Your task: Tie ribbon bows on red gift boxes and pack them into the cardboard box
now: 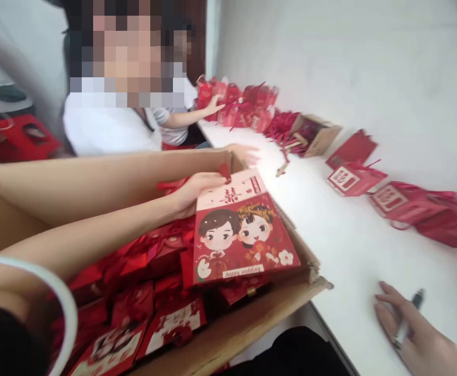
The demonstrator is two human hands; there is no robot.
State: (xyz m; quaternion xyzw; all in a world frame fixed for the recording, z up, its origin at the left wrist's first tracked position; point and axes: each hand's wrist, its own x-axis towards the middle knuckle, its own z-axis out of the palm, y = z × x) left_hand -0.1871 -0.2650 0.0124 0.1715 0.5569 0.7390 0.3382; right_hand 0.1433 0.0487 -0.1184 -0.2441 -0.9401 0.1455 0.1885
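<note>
My left hand [197,193] reaches over a large cardboard carton [275,308] and is closed on the upper left edge of a red wedding gift box [248,235]. That box carries two cartoon faces, the words "happy wedding" and a pale pink top flap. Under it, the carton is filled with more red gift boxes [115,339] and red ribbons. At the lower right, my right hand [412,334] is closed around a pen [406,318] with a dark end, over the white table. Its lower part is cut off by the frame.
Several red gift boxes [356,180] stand along the wall on the white table [330,235]. Farther back are a small open carton [318,136] with red ribbons and a cluster of red bags [236,104]. Two people sit at the left; a co-worker's hand [244,154] shows beyond the carton.
</note>
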